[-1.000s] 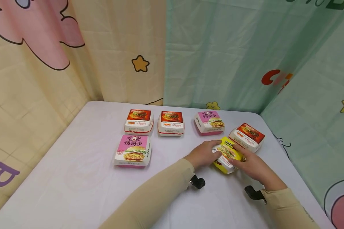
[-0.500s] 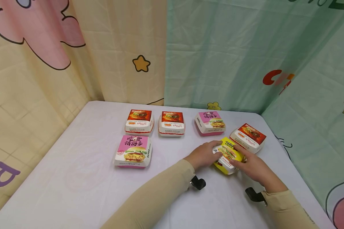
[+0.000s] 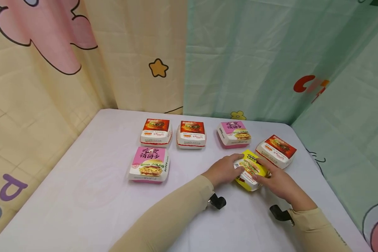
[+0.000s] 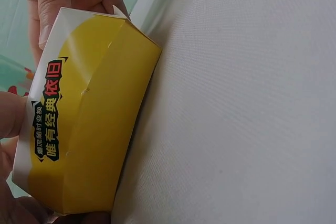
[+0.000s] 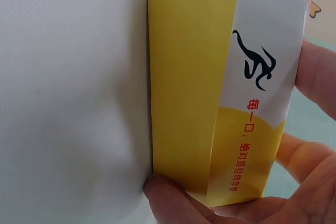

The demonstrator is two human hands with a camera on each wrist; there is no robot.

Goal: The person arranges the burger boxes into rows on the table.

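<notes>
Both hands grip a yellow and white burger box (image 3: 251, 167) on the right half of the table. My left hand (image 3: 223, 170) holds its left side, with the thumb on the lid's edge. On the opposite side, my right hand (image 3: 278, 182) has its thumb on the near part of the lid and fingers along the far side. In the left wrist view the box (image 4: 92, 114) stands close against the white cloth. The right wrist view shows its other side (image 5: 184, 93), fingertips at the bottom edge. A red and white burger box (image 3: 276, 151) sits just behind it.
Along the back stand two more red and white burger boxes (image 3: 156, 133) (image 3: 191, 134) and a pink one (image 3: 234, 134). Another pink burger box (image 3: 149, 164) lies in front of the leftmost red one. Printed curtains (image 3: 239, 59) enclose the white-covered table (image 3: 91, 196).
The head view has shifted slightly, so the other boxes appear a little further right. Both hands keep their hold on the yellow burger box, almost still.
</notes>
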